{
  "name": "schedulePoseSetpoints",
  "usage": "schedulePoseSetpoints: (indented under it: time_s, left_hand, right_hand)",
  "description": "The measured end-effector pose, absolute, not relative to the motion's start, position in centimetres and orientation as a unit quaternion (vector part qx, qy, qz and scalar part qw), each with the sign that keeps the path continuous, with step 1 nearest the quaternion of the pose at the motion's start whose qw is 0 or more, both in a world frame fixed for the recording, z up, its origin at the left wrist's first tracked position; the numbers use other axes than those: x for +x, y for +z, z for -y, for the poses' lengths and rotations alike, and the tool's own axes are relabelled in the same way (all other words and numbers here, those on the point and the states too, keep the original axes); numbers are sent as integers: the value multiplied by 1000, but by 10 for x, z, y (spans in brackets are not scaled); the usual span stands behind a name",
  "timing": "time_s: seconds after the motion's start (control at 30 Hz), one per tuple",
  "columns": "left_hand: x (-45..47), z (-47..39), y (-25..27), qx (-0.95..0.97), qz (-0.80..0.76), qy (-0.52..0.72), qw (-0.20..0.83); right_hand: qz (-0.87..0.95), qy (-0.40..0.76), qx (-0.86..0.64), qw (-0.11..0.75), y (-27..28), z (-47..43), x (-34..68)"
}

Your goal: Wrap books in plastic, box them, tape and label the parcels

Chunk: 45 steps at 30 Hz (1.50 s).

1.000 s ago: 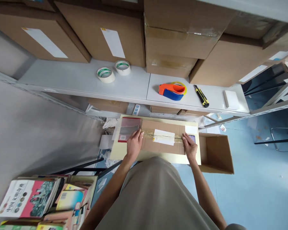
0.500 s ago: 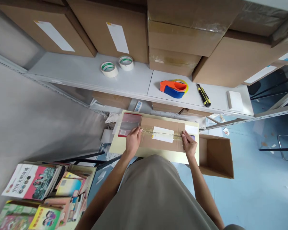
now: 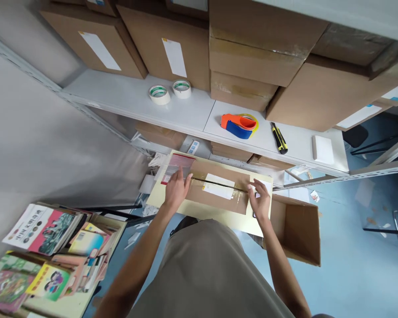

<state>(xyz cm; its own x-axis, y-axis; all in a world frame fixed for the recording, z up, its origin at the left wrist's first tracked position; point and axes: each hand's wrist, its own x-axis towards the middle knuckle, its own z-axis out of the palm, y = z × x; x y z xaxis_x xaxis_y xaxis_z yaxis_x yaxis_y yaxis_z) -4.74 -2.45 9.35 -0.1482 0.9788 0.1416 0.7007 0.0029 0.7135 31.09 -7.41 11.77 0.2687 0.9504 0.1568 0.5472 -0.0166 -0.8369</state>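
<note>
A flat cardboard box (image 3: 205, 201) lies on a pale yellow board in front of me. A white label (image 3: 215, 191) and clear tape on its top are split along a dark seam gap running lengthwise. At the box's left end is my left hand (image 3: 177, 190), fingers stretched and apart, thumb near the seam. My right hand (image 3: 260, 203) is at the opposite end with fingers loosely bent and apart. Neither hand grips anything. Beneath the left fingers lies a clear packet with red edges (image 3: 182, 160). A phone (image 3: 254, 214) is partly hidden by the right hand.
The shelf ahead holds an orange-blue tape dispenser (image 3: 239, 126), a yellow-black box cutter (image 3: 279, 138), two tape rolls (image 3: 159, 95) and large cartons (image 3: 239, 59). An open carton (image 3: 301, 225) stands right of the board. Stacked books (image 3: 40, 227) are at lower left.
Both hands have loosened from the box ends, and their fingers have spread. The seam gap looks wider and darker. The camera view has shifted slightly.
</note>
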Motion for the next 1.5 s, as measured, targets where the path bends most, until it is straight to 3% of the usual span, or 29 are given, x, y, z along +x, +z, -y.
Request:
schedulePoseSetpoints:
  time_s: [0.13,0.27,0.43,0.6,0.7,0.9,1.0,1.5]
  left_hand:
    - [-21,-2,135,660,-650,352,134]
    - [22,-47,179,705,-599,366,101]
    - [67,-81,201,717,-547,414,126]
    - [76,-75,200,702,-522,446,189]
    - [65,-56,197,679,-502,475,249]
    - [34,11,191,575,-435,582,376]
    - [22,41,188,534,-414,608,417]
    - [-52,58,193,583,-424,543,430]
  right_hand:
    - [668,106,-617,401,164,2,316]
    - [741,25,-607,285,199,-90,293]
    - [749,9,-654,107,217,-155,257]
    - [739,25,-673,23,231,-172,247]
    - [711,57,-699,58,238,-156,246]
    - [674,238,-634,297,241,-49,224]
    - [649,323,-585,363,240,3,200]
    - [655,358,-584,318,239,46,135]
